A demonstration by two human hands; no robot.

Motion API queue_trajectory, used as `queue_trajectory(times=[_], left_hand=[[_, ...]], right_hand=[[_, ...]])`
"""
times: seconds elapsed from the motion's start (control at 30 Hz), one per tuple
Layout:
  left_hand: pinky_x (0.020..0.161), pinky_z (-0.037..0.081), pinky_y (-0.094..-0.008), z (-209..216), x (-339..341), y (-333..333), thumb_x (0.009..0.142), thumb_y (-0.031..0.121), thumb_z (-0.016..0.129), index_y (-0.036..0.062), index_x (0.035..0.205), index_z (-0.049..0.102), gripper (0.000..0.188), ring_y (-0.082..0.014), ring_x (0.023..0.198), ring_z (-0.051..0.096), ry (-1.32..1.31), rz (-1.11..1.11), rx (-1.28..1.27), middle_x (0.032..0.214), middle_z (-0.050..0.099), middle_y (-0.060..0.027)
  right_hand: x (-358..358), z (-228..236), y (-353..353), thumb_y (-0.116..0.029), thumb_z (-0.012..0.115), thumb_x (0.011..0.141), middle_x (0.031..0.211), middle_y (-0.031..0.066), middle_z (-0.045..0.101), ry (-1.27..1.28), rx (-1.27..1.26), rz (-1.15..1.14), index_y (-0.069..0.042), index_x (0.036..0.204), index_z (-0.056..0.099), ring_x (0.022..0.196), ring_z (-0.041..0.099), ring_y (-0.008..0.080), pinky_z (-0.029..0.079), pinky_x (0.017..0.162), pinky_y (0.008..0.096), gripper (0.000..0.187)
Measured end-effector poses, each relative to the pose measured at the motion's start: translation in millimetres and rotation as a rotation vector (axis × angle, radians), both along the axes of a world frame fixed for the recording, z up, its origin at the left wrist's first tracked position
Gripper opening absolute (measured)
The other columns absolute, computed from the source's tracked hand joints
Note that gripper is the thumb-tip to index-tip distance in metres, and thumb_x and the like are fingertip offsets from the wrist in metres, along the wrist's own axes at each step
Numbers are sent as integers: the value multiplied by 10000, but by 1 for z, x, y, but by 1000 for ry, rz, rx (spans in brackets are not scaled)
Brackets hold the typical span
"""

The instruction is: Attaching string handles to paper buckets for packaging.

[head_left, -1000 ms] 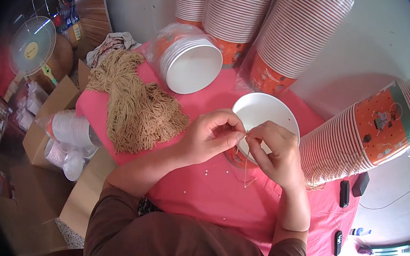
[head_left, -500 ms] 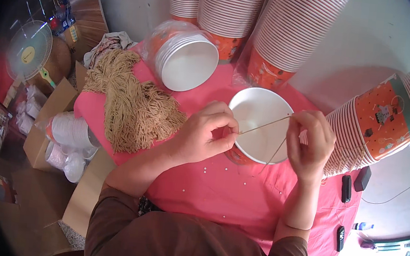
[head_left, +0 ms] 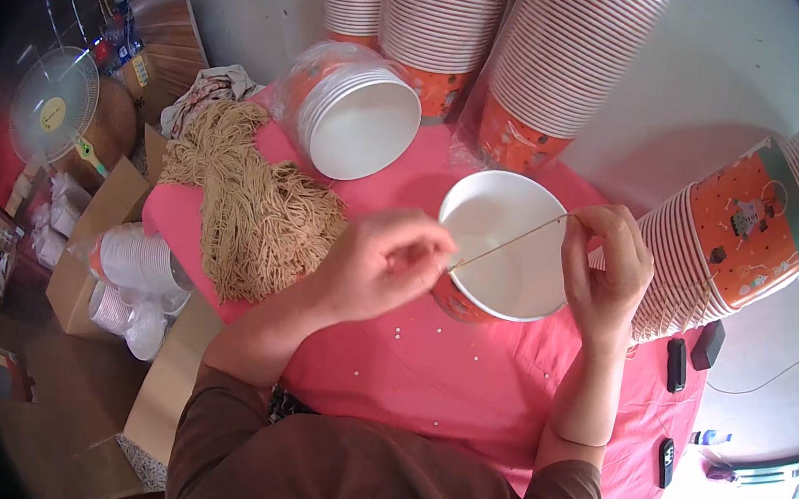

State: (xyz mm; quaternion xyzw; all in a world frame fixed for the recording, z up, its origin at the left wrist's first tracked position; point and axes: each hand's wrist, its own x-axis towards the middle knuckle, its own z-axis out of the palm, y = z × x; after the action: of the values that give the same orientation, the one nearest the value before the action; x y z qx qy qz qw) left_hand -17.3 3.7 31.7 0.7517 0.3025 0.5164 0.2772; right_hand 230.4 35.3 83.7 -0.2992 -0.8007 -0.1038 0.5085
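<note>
A thin tan string (head_left: 509,244) stretches slantwise between my two hands, over the mouth of an orange paper bucket with a white inside (head_left: 468,198). My right hand (head_left: 607,271) pinches the string's upper end at the bucket's right rim. At the left rim, my left hand (head_left: 393,261) is closed at the string's lower end, its fingertips slightly smeared by motion. To its left lies a big bundle of tan strings (head_left: 265,231) on the pink-covered table (head_left: 502,387).
Tall bucket stacks (head_left: 576,54) in clear plastic stand at the back. A short stack (head_left: 363,129) lies tipped behind the bundle. Another stack (head_left: 752,228) leans at right, strings draped on it. Small white bits dot the cloth. Cardboard boxes (head_left: 96,266) stand left; black objects (head_left: 677,364) lie right.
My left hand has shifted a little left and down, and the string between the hands slopes more steeply. The strand that hung below my right hand no longer shows. My right hand stays nearly still.
</note>
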Motion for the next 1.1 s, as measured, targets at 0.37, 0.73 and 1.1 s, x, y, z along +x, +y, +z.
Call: queue_trajectory(times=[0.37, 0.73, 1.1], left_hand=[[656, 522, -320, -26, 7, 15, 947, 203, 703, 21, 1162, 617, 295, -174, 728, 649, 66, 22, -156, 855, 661, -86], [599, 501, -217, -10, -9, 8, 1003, 120, 602, 16, 1111, 654, 158, -71, 728, 636, -283, -159, -333, 968, 684, -16], [626, 485, -223, -13, 18, -6, 998, 129, 603, 29, 1047, 623, 113, -76, 721, 599, -286, -658, -772, 856, 639, -26]], right_hand=[[3, -3, -18, 53, 630, 929, 847, 15, 645, 426, -713, 482, 26, 1073, 605, 723, 607, 69, 481, 646, 215, 149], [-1, -3, -21, 27, 524, 1011, 900, 75, 657, 369, -1098, 948, 37, 1111, 629, 735, 617, 101, 521, 643, 232, 145], [-15, -14, -9, 88, 485, 997, 969, 135, 694, 513, -831, 924, 64, 1059, 623, 851, 712, 198, 605, 747, 314, 153]])
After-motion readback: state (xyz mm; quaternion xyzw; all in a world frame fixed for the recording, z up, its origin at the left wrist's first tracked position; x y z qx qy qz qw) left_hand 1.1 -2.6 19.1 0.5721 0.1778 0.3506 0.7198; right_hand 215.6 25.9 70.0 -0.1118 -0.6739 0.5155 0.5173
